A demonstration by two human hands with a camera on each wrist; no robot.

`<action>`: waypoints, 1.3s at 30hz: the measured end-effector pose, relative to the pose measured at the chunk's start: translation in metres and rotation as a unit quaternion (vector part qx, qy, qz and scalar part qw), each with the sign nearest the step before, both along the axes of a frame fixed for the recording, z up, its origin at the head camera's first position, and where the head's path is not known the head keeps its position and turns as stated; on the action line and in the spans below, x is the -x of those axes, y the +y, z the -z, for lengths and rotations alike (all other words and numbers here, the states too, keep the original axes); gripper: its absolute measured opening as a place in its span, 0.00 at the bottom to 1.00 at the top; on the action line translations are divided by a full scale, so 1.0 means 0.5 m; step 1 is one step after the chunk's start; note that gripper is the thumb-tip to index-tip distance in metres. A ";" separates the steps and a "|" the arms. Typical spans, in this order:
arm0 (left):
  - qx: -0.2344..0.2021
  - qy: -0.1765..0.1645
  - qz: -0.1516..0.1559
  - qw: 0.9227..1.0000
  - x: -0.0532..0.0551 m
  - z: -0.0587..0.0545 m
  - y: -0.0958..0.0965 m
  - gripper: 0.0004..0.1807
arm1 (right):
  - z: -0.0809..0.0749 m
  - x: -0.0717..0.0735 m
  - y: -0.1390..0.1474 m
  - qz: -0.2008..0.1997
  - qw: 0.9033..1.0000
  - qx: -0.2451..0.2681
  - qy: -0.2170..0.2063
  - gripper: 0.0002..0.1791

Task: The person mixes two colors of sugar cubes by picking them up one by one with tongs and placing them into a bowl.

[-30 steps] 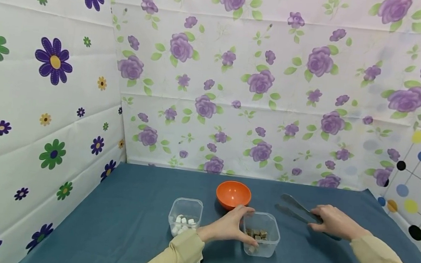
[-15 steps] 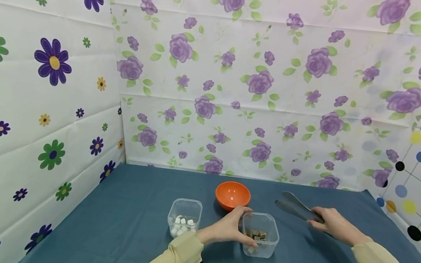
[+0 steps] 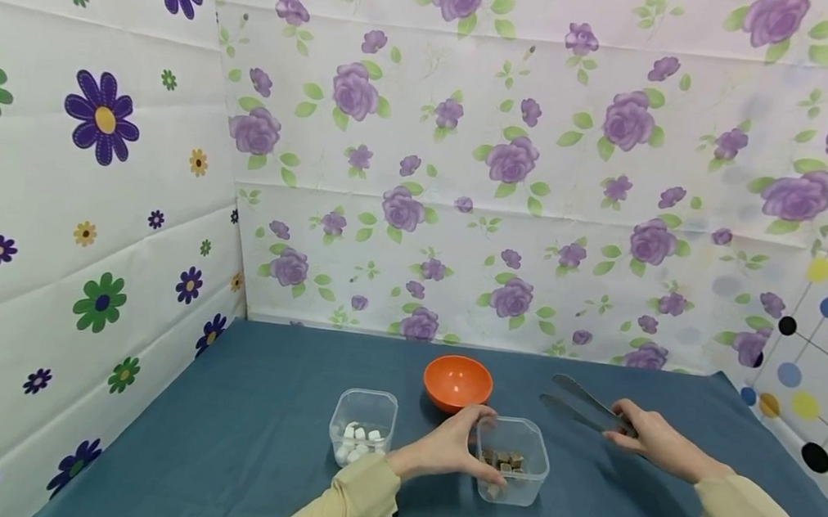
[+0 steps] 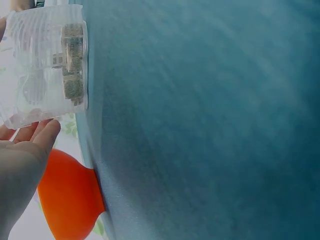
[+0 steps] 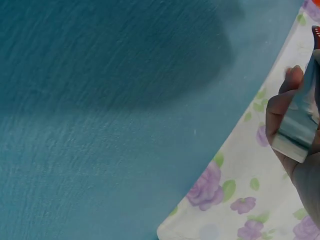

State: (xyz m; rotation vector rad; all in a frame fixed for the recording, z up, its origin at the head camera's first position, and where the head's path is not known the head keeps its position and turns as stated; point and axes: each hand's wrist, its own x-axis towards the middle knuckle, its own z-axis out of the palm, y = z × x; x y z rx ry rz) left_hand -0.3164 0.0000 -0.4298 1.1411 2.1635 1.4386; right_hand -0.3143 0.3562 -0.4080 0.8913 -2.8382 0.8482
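Observation:
My left hand (image 3: 445, 444) grips the side of a clear plastic container (image 3: 527, 486), thumb at its front and fingers behind. Brown cubes (image 3: 510, 461) lie on the bottom of that container; they also show through its wall in the left wrist view (image 4: 73, 62). My right hand (image 3: 660, 443) holds metal tongs (image 3: 582, 400) to the right, their two arms spread and pointing toward the back left. In the right wrist view the handle end of the tongs (image 5: 295, 132) shows within the curled fingers. An orange bowl (image 3: 458, 385) stands just behind the left hand.
A second clear container (image 3: 366, 406) with white cube-like pieces (image 3: 361, 443) stands left of the left hand, close to the sleeve. Blue cloth (image 3: 257, 442) covers the table. Flowered sheets (image 3: 383, 272) hang along the back and left side, a dotted one (image 3: 827, 385) on the right.
My right hand has lifted and turned slightly, with the tongs in it. The left hand, the containers and the bowl stay in place.

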 end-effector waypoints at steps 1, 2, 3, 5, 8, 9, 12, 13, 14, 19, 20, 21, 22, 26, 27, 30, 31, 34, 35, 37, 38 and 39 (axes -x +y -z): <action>-0.001 0.000 -0.001 1.000 0.000 0.000 0.000 0.39 | -0.002 0.000 -0.002 -0.001 1.000 0.005 -0.010 0.19; 0.000 0.001 -0.003 1.000 0.001 0.001 0.000 0.39 | -0.003 0.000 -0.003 -0.001 1.000 0.008 -0.021 0.21; 0.000 -0.002 -0.004 1.000 0.001 0.001 0.000 0.39 | -0.005 0.001 -0.006 0.002 0.999 0.011 -0.033 0.23; -0.001 -0.006 -0.005 1.000 0.002 0.003 0.000 0.38 | -0.008 0.003 -0.010 0.014 0.998 0.016 -0.057 0.26; -0.004 -0.011 -0.005 1.000 0.002 0.004 0.000 0.38 | -0.011 0.004 -0.020 0.048 0.996 0.009 -0.073 0.27; -0.004 -0.013 -0.005 1.000 0.002 0.004 0.000 0.38 | -0.012 0.004 -0.023 0.060 0.996 0.004 -0.073 0.27; -0.007 -0.011 -0.004 1.000 0.002 0.004 0.000 0.38 | -0.017 0.004 -0.033 0.086 0.994 -0.013 -0.063 0.28; -0.007 -0.009 -0.003 1.000 0.002 0.004 -0.001 0.38 | -0.020 0.003 -0.036 0.089 0.994 -0.019 -0.055 0.29; -0.008 -0.008 -0.003 1.000 0.003 0.004 -0.001 0.38 | -0.023 0.002 -0.039 0.092 0.994 -0.024 -0.048 0.29; -0.010 -0.009 -0.002 1.000 0.003 0.004 -0.002 0.38 | -0.039 -0.004 -0.055 0.095 0.994 -0.050 -0.017 0.32; -0.011 -0.011 -0.002 1.000 0.003 0.004 -0.002 0.37 | -0.043 -0.006 -0.058 0.096 0.994 -0.054 -0.015 0.32; -0.011 -0.012 -0.002 1.000 0.003 0.004 -0.002 0.38 | -0.046 -0.007 -0.060 0.094 0.994 -0.058 -0.012 0.32; -0.012 -0.015 -0.002 1.000 0.003 0.004 -0.002 0.37 | -0.050 -0.010 -0.063 0.091 0.994 -0.059 -0.010 0.31; -0.009 -0.023 -0.002 1.000 0.004 0.006 -0.001 0.37 | -0.070 -0.020 -0.075 0.077 0.994 -0.071 0.000 0.26; -0.008 -0.025 -0.001 1.000 0.004 0.007 -0.001 0.37 | -0.076 -0.024 -0.078 0.073 0.995 -0.074 0.000 0.26; -0.004 -0.029 0.001 1.000 0.004 0.008 -0.001 0.37 | -0.098 -0.035 -0.087 0.058 0.994 -0.089 -0.007 0.28; -0.003 -0.029 0.002 1.000 0.004 0.008 -0.001 0.37 | -0.106 -0.038 -0.091 0.051 0.994 -0.094 -0.012 0.30; 0.002 -0.025 0.001 1.000 0.005 0.006 -0.001 0.37 | -0.126 -0.047 -0.101 0.033 0.993 -0.110 -0.019 0.33; 0.003 -0.022 0.000 1.000 0.005 0.005 -0.001 0.37 | -0.132 -0.050 -0.105 0.025 0.993 -0.115 -0.018 0.34; 0.006 -0.013 -0.001 1.000 0.006 0.003 -0.002 0.37 | -0.142 -0.055 -0.114 0.006 0.993 -0.120 -0.012 0.33; 0.009 -0.009 -0.003 1.000 0.007 0.002 -0.003 0.37 | -0.147 -0.057 -0.118 -0.005 0.993 -0.121 -0.009 0.32; 0.011 -0.004 -0.004 1.000 0.008 0.001 -0.003 0.37 | -0.151 -0.059 -0.123 -0.017 0.992 -0.122 -0.008 0.31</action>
